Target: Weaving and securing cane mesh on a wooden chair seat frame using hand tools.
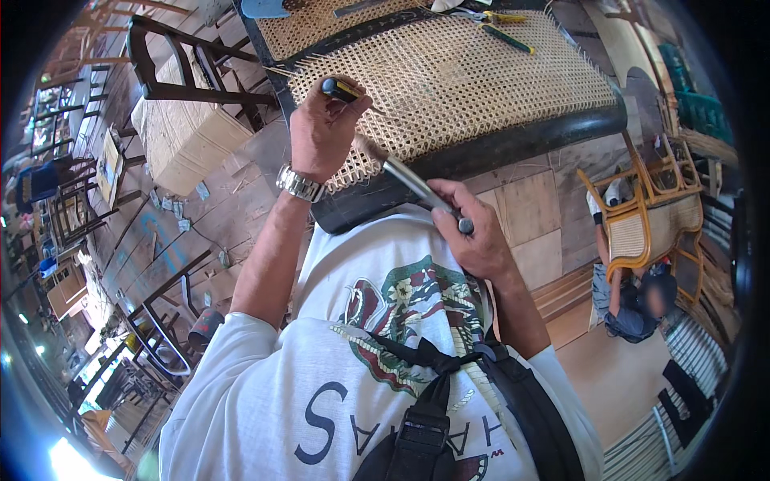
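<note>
Firstly, note nearest the camera a white printed shirt (273, 385) crossed by black straps (545, 417). Next, record the right hand (475, 232) with fingers clamped around a metal-shafted tool (409, 180); cannot confirm its exact kind. Record also the left hand (323, 132), wearing a metal watch (299, 183), with fingers closed on a screwdriver-like tool (342, 90), black and yellow at the handle. Locate the cane webbing (481, 88) beneath and beyond both hands, spread over a dark frame (513, 143), with loose strands along its edges. Judge split cane possible from pressing the slim shank too hard or too steeply; cannot tell whether touching. Judge knocked left fingers possible from a stray swing, given the shafted tool's end so near that hand. Rate the pliers (511, 40), lying farther up the webbing, liable to slide under jolting. Farther out, note a cardboard box (188, 132) near a dark chair frame (148, 60) to the left and, to the right, another person (630, 317) at an orange-brown chair (630, 236).
</note>
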A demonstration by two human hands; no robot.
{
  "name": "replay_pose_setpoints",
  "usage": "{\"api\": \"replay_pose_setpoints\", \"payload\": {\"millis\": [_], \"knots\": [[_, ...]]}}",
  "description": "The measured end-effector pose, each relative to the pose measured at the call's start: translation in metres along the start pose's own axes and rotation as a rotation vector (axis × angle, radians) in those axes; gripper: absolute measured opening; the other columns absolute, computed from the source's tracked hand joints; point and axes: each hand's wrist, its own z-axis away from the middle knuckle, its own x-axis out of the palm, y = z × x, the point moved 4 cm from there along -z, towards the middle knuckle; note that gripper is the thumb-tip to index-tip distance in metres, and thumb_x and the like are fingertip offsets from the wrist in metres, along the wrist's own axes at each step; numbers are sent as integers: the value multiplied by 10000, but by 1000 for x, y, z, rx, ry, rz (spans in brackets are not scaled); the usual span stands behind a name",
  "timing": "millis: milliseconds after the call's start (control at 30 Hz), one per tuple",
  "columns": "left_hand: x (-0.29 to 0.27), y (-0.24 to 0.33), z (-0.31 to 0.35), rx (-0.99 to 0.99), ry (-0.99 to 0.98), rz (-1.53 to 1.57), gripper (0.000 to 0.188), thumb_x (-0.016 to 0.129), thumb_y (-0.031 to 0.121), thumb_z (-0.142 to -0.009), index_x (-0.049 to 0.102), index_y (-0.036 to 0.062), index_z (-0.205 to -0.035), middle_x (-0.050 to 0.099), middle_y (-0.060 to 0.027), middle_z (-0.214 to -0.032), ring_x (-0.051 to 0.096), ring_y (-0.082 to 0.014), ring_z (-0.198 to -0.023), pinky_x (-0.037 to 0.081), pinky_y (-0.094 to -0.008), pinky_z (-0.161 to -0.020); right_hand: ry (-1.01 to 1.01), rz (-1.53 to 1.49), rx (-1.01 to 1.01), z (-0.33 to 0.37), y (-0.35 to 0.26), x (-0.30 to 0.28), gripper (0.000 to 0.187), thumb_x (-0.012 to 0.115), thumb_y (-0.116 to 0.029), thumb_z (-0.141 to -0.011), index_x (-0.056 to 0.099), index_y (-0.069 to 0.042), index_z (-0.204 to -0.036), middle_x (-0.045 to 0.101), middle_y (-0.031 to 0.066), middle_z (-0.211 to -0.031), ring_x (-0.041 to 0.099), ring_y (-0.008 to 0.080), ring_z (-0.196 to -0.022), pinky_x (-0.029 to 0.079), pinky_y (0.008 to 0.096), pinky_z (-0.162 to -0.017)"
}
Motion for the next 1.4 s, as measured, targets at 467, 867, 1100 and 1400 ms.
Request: {"api": "replay_pose_setpoints", "payload": {"millis": [467,867,1100,1400], "knots": [[9,17,9,10,-23,-115,234,790,64,-898,662,48,-1093,755,-26,-916,724,-84,-850,561,-254,-737,-65,-28,23,12,-9,-8,326,630,-108,-968,612,5,-1273,727,178,-999,712,223,-896,545,351,-799],[11,9,26,-10,-6,-27,224,795,66,-901,666,54,-1084,751,-13,-946,696,-63,-850,557,-250,-748,-71,-33,51,16,7,-19,332,620,-98,-972,617,28,-1279,727,176,-1075,704,214,-959,540,330,-849],[-9,3,16,-5,141,44,216,803,83,-902,687,52,-1081,763,-21,-956,725,-83,-881,563,-244,-761,213,-247,129,35,18,-55,359,576,-109,-1035,586,8,-1374,674,24,-982,600,69,-843,490,220,-762],[5,-22,-25,-36,32,-7,215,761,43,-940,671,51,-1135,754,-36,-1062,679,-74,-919,547,-244,-811,272,-82,78,-9,23,-52,375,608,-141,-1034,592,-4,-1383,656,19,-948,608,85,-842,503,246,-749]]}}
